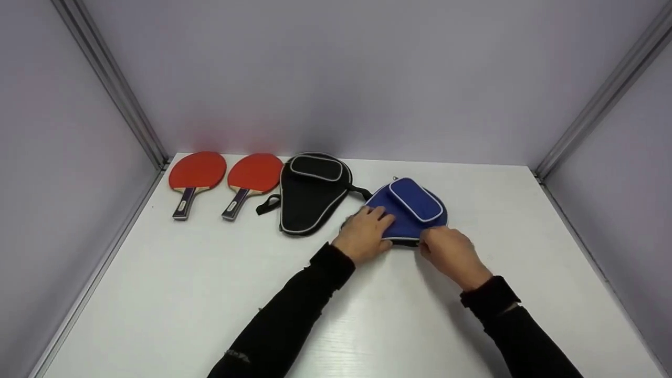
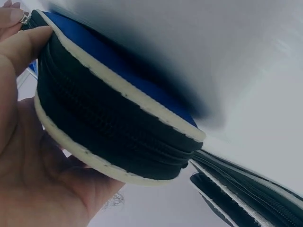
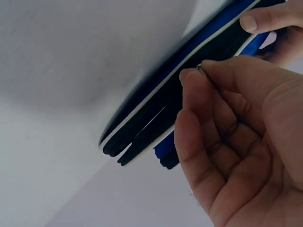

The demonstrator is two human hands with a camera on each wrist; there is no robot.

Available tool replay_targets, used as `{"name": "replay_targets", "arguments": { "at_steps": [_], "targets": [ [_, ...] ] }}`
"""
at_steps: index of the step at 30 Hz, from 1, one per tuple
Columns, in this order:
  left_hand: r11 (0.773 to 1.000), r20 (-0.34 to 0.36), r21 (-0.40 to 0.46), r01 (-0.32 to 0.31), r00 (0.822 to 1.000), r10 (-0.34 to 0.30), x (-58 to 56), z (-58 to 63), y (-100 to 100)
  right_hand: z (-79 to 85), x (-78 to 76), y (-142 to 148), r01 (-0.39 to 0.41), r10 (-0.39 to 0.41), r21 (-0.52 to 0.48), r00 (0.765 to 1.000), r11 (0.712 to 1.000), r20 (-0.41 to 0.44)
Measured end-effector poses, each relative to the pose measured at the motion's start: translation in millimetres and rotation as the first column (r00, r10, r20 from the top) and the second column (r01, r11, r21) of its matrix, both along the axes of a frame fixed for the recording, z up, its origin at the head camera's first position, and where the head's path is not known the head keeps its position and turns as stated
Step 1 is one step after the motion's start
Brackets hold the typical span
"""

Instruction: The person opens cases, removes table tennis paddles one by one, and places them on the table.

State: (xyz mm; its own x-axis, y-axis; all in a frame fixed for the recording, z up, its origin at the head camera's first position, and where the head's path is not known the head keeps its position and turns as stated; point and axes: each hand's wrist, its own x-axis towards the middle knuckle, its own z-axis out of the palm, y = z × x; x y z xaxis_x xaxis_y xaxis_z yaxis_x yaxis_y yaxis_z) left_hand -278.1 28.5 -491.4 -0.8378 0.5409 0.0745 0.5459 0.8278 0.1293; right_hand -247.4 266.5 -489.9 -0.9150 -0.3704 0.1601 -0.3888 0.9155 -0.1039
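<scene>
A blue table tennis paddle case (image 1: 405, 223) with white piping and a raised pocket lies right of centre. My left hand (image 1: 365, 233) holds its left part, fingers spread over the top and thumb on the dark zippered side (image 2: 109, 111). At the near edge my right hand (image 1: 451, 254) pinches the small zipper pull (image 3: 200, 68) between thumb and forefinger; its other fingers are curled. Beside the pull, the zipper track shows a narrow open slit (image 3: 147, 126). The case's inside is hidden.
A black paddle case (image 1: 310, 202) with a strap lies just left of the blue one, its other strap reaching towards it. Two red paddles (image 1: 198, 170) (image 1: 255, 173) lie farther left on the white table (image 1: 336, 336). Grey panels (image 1: 336, 79) enclose the back and sides.
</scene>
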Motion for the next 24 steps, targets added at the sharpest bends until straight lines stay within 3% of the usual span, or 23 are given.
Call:
{"name": "replay_targets", "arguments": {
  "at_steps": [4, 9, 18, 24],
  "targets": [
    [1.0, 0.047, -0.005, 0.001, 0.999, 0.0, -2.5, 3.2, -3.0, -3.8, -0.8, -0.6, 0.039, -0.039, -0.003, 0.998, 0.999, -0.042],
    [1.0, 0.08, -0.017, 0.013, 0.997, -0.012, -2.2, 8.8, -3.9, -6.2, -5.0, 5.0, 0.055, -0.056, -0.016, 0.998, 0.998, -0.021],
    [0.992, 0.027, -0.09, 0.087, 0.996, -0.084, 3.6, 12.9, -2.5, -4.6, -12.6, 24.0, 0.068, -0.069, -0.08, 0.998, 0.994, -0.003],
    [0.986, 0.054, -0.073, 0.148, 0.988, -0.144, 13.7, 15.8, -1.0, -5.6, -22.9, 35.8, 0.081, -0.08, -0.072, 0.997, 0.994, 0.008]
  ]
}}
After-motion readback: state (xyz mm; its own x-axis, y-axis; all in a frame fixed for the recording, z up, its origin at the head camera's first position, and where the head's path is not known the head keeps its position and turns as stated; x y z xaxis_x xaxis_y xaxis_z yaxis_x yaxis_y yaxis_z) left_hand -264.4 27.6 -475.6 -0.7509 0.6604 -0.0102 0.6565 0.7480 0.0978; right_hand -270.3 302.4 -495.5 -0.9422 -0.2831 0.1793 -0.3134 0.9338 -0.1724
